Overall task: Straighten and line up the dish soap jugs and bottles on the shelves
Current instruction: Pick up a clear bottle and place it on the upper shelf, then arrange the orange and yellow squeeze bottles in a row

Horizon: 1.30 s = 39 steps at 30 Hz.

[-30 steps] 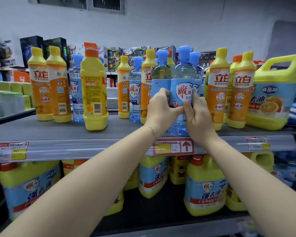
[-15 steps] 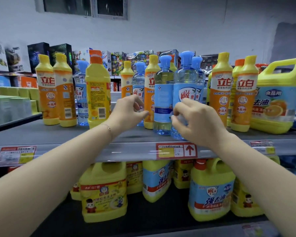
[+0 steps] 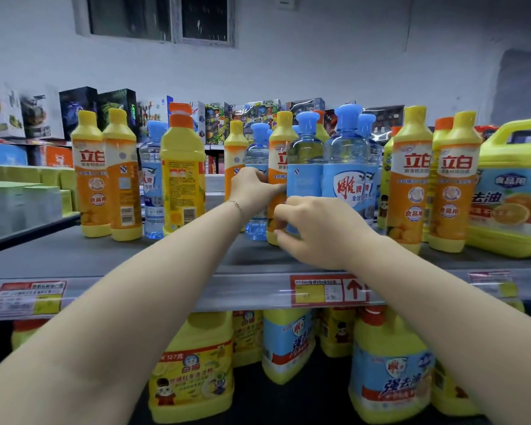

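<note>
- Standing upright on the upper shelf (image 3: pixel 74 256), the blue-capped bottle (image 3: pixel 304 154) shows its back label, between a yellow bottle (image 3: pixel 281 139) and its front-facing twin (image 3: pixel 350 185).
- Right hand (image 3: pixel 316 234), the nearer, grips its lower body; the vertical axis suits a twist.
- Left hand (image 3: pixel 253 191) curls at the label's left edge; whether it holds is unclear.

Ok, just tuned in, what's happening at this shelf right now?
A person is tidying the dish soap on the upper shelf. Both hands are on one clear blue-capped bottle mid-row: the left hand pinches at its label edge and the right hand curls round its lower part. The bottle stands upright with the back of its label facing out, unlike the neighbouring clear bottle. The yellow bottles alongside and the jugs below are untouched.
</note>
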Tool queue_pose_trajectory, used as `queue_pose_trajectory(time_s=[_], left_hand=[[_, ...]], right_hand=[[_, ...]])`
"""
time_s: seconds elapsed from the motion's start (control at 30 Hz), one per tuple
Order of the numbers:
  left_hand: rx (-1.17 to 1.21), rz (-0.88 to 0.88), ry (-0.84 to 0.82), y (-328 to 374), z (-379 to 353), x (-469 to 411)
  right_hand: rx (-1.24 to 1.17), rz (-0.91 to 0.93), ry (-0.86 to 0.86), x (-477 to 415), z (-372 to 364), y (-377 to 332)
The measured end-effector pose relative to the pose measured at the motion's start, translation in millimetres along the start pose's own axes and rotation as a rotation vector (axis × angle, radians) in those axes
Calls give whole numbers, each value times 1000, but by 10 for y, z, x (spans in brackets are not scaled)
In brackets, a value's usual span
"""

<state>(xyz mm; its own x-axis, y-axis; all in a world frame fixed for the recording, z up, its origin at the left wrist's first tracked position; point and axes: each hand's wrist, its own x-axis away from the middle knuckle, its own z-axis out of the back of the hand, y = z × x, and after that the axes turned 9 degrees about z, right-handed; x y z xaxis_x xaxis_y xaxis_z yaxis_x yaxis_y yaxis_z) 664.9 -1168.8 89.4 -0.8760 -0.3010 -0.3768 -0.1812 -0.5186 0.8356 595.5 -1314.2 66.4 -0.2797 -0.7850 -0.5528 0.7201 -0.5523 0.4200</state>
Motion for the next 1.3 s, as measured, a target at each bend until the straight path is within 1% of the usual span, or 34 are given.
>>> queue_pose_trajectory(time_s=[0.4,0.57,0.77,0.97,1.03,1.1,1.17,1.23,1.3], left_hand=[[11,-42,-2,-44,46,36],[-8,-30,-51,-28,118,30],[-123,-73,-49,12,62,-23],[-245,25,-152,171,168,-134],[-190,23,-117,240,243,-181],[-76,-63,1,336,296,-227],[-20,-163,92,447,294,-297],[-23,-190,92,553,239,-361],[-87,-159,68,648,164,-411]], right_hand=[[-14,-39,31,4,51,25],[-31,-52,41,-50,66,4],[-30,-52,27,-81,94,-4],[-19,-66,23,-59,114,53],[-8,-63,14,-63,124,73],[0,-55,8,-77,140,81],[14,-51,6,-94,148,84],[35,-46,8,-104,148,83],[44,-44,13,-103,147,84]])
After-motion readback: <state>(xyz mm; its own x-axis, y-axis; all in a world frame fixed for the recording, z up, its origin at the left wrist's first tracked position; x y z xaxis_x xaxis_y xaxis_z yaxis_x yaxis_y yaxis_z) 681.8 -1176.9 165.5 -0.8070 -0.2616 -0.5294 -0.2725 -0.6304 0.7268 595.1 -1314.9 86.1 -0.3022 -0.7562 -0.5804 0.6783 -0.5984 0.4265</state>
